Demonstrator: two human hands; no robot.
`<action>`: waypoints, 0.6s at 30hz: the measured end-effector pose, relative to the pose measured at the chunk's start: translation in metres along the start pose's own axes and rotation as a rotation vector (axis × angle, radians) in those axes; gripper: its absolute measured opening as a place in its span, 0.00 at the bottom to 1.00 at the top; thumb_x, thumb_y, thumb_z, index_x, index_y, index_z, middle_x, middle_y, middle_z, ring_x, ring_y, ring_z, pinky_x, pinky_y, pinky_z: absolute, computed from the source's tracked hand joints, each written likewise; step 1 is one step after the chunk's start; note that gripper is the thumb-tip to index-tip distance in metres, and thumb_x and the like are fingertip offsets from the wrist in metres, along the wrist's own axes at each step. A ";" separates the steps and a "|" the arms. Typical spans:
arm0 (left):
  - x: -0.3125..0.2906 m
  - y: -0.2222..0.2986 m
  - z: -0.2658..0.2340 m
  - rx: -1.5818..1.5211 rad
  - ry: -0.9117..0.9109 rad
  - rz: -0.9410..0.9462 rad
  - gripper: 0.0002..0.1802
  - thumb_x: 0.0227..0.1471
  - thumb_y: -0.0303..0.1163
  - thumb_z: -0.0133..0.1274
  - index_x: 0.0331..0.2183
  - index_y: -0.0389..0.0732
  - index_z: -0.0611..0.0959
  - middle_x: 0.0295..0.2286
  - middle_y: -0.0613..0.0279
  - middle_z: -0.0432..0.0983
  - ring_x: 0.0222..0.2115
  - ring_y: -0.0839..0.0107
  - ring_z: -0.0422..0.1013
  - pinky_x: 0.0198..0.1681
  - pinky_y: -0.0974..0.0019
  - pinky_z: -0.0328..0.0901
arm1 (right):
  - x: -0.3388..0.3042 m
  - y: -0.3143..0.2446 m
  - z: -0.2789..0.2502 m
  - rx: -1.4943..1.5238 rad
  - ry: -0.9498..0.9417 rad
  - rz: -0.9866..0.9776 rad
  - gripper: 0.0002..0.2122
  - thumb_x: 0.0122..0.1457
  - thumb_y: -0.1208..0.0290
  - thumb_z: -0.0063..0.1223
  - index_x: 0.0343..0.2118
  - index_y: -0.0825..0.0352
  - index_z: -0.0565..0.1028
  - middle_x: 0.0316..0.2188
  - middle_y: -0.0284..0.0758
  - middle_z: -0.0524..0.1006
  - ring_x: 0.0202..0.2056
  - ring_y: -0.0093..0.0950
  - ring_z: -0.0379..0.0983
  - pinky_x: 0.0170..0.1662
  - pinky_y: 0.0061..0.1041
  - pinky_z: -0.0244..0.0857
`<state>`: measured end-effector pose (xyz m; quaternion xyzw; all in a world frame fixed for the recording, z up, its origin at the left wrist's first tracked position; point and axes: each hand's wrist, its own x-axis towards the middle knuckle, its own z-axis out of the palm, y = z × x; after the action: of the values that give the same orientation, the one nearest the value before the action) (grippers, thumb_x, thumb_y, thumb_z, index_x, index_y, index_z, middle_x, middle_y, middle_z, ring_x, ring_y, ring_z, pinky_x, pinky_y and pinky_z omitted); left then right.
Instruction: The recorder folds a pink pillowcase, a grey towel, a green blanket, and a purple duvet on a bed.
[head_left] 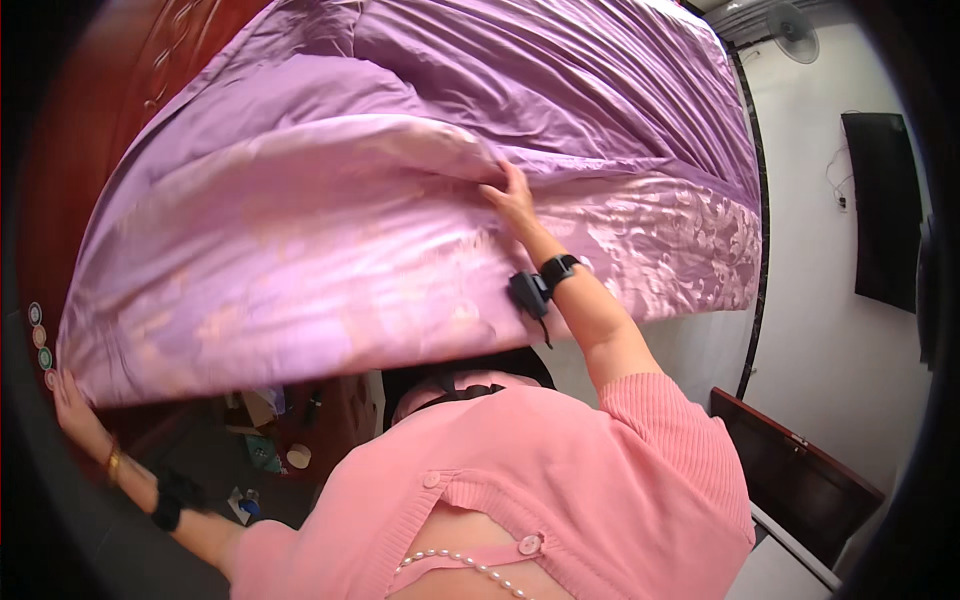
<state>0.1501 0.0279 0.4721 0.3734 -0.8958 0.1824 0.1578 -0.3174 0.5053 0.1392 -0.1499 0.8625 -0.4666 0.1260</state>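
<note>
A purple duvet point(560, 80) with a paler, shiny floral side point(300, 270) covers the bed and hangs over its near edge. At its lower left corner my left hand point(78, 408) is closed on the fabric's edge. My right hand point(513, 203) lies against the duvet near the middle, at the line where the floral part meets the plain purple part. Its thumb and fingers are apart. Between my hands the floral part bulges up and is smeared by motion. A black strap with a small dark device point(530, 292) sits on my right wrist.
A carved reddish wooden headboard point(150, 70) rises at the left. Below the duvet stands a dark red bedside cabinet point(335, 425) with small items around it. A black television point(882, 210) and a fan point(793, 33) are at the right wall, above a low brown wooden panel point(795, 470).
</note>
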 end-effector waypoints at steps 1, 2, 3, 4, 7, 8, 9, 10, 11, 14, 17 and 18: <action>-0.011 0.017 0.000 -0.269 -0.024 -0.348 0.16 0.52 0.32 0.37 0.40 0.36 0.73 0.38 0.54 0.70 0.37 0.64 0.67 0.43 0.67 0.59 | 0.011 -0.003 0.014 0.090 -0.019 -0.082 0.27 0.40 0.69 0.57 0.46 0.68 0.62 0.45 0.42 0.62 0.46 0.35 0.59 0.50 0.28 0.53; -0.021 0.010 0.006 -0.260 -0.151 -0.332 0.16 0.51 0.33 0.37 0.38 0.36 0.74 0.37 0.54 0.71 0.37 0.64 0.68 0.42 0.67 0.60 | 0.018 -0.015 0.036 0.218 -0.183 -0.051 0.25 0.41 0.69 0.56 0.45 0.67 0.63 0.44 0.42 0.63 0.46 0.36 0.59 0.50 0.28 0.53; -0.031 0.004 0.009 -0.249 -0.277 -0.316 0.15 0.51 0.33 0.38 0.36 0.36 0.75 0.36 0.53 0.71 0.36 0.64 0.68 0.41 0.67 0.60 | 0.025 -0.009 0.059 -0.016 -0.281 -0.179 0.28 0.40 0.70 0.57 0.47 0.67 0.62 0.45 0.44 0.62 0.47 0.36 0.59 0.51 0.26 0.53; -0.049 0.027 0.025 -0.130 -0.341 -0.180 0.14 0.50 0.34 0.39 0.33 0.37 0.76 0.35 0.52 0.72 0.35 0.60 0.68 0.38 0.64 0.61 | 0.019 -0.006 0.070 -0.167 -0.364 -0.164 0.27 0.39 0.69 0.57 0.46 0.67 0.63 0.46 0.44 0.62 0.48 0.37 0.58 0.51 0.27 0.53; -0.058 0.137 0.076 0.149 -0.967 -0.312 0.17 0.44 0.41 0.47 0.37 0.45 0.74 0.40 0.54 0.67 0.40 0.55 0.65 0.42 0.56 0.61 | 0.017 0.034 0.083 -0.403 -0.451 -0.111 0.27 0.38 0.67 0.57 0.44 0.67 0.65 0.48 0.46 0.61 0.51 0.40 0.54 0.53 0.30 0.51; -0.090 0.111 0.101 -0.053 -0.786 -0.247 0.20 0.43 0.40 0.49 0.40 0.46 0.72 0.43 0.55 0.65 0.42 0.56 0.64 0.42 0.57 0.61 | 0.015 0.025 0.094 -0.401 -0.531 -0.045 0.26 0.38 0.66 0.58 0.42 0.68 0.66 0.46 0.45 0.63 0.50 0.40 0.56 0.52 0.31 0.52; -0.106 0.105 0.116 -0.106 -0.724 -0.235 0.23 0.43 0.38 0.50 0.44 0.46 0.69 0.43 0.55 0.65 0.42 0.57 0.63 0.42 0.59 0.61 | 0.015 0.018 0.098 -0.348 -0.602 0.018 0.26 0.38 0.64 0.59 0.42 0.68 0.66 0.45 0.45 0.64 0.49 0.39 0.57 0.51 0.31 0.53; -0.102 0.120 0.131 -0.203 -0.640 -0.222 0.23 0.43 0.36 0.50 0.44 0.45 0.69 0.42 0.55 0.66 0.41 0.57 0.64 0.41 0.60 0.61 | 0.018 0.031 0.092 -0.354 -0.589 -0.013 0.27 0.37 0.63 0.59 0.43 0.68 0.66 0.45 0.46 0.65 0.48 0.39 0.59 0.51 0.31 0.54; -0.093 0.135 0.134 -0.330 -0.623 -0.260 0.24 0.43 0.35 0.50 0.45 0.43 0.68 0.41 0.55 0.66 0.40 0.56 0.64 0.41 0.61 0.61 | 0.024 0.032 0.088 -0.410 -0.601 -0.068 0.28 0.38 0.63 0.59 0.44 0.67 0.65 0.44 0.46 0.66 0.48 0.39 0.59 0.51 0.32 0.54; -0.060 0.170 0.168 -0.572 -0.402 -0.042 0.25 0.41 0.31 0.52 0.45 0.39 0.67 0.41 0.50 0.64 0.45 0.56 0.59 0.46 0.63 0.57 | 0.051 0.047 0.067 -0.419 -0.420 -0.217 0.25 0.40 0.65 0.57 0.43 0.66 0.67 0.43 0.45 0.67 0.46 0.39 0.61 0.50 0.31 0.54; -0.058 0.168 0.215 -0.662 -0.585 -0.059 0.21 0.40 0.33 0.52 0.39 0.37 0.70 0.36 0.49 0.68 0.39 0.55 0.65 0.41 0.62 0.60 | 0.077 0.019 0.065 -0.447 -0.451 -0.231 0.19 0.42 0.64 0.56 0.38 0.65 0.70 0.41 0.42 0.68 0.45 0.39 0.62 0.48 0.31 0.56; -0.059 0.175 0.227 -0.681 -0.596 -0.022 0.21 0.40 0.34 0.53 0.38 0.36 0.70 0.35 0.48 0.69 0.37 0.55 0.66 0.40 0.61 0.61 | 0.086 0.014 0.067 -0.453 -0.426 -0.292 0.19 0.42 0.65 0.56 0.39 0.64 0.69 0.41 0.42 0.68 0.44 0.39 0.63 0.47 0.31 0.56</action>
<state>0.0297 0.0780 0.2104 0.3459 -0.9071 -0.2398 0.0089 -0.3751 0.4289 0.0849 -0.3898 0.8682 -0.2344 0.1985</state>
